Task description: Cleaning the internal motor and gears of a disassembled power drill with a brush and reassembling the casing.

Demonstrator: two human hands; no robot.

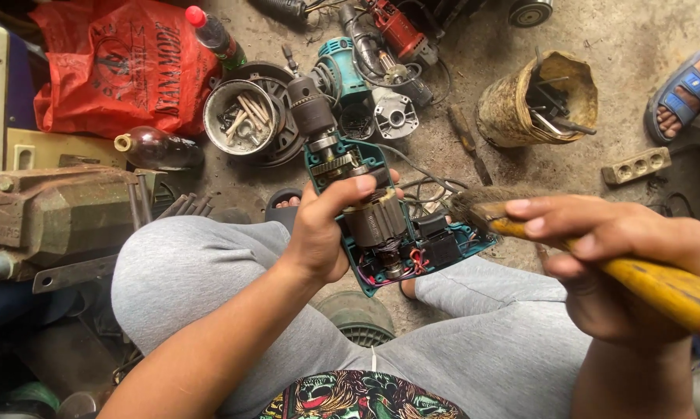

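A person's left hand [323, 233] grips an opened teal electric drill [365, 206], its motor exposed, above the knees, while the right hand [606, 248] clasps a yellow-handled brush [598, 260] whose bristles meet the drill's rear, with a tin of bolts [240, 116] and a battered bucket of tools [538, 97] on the floor beyond.

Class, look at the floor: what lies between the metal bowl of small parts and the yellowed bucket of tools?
In the head view, between the metal bowl and the bucket lie a teal power tool, a grey metal housing and a screwdriver.
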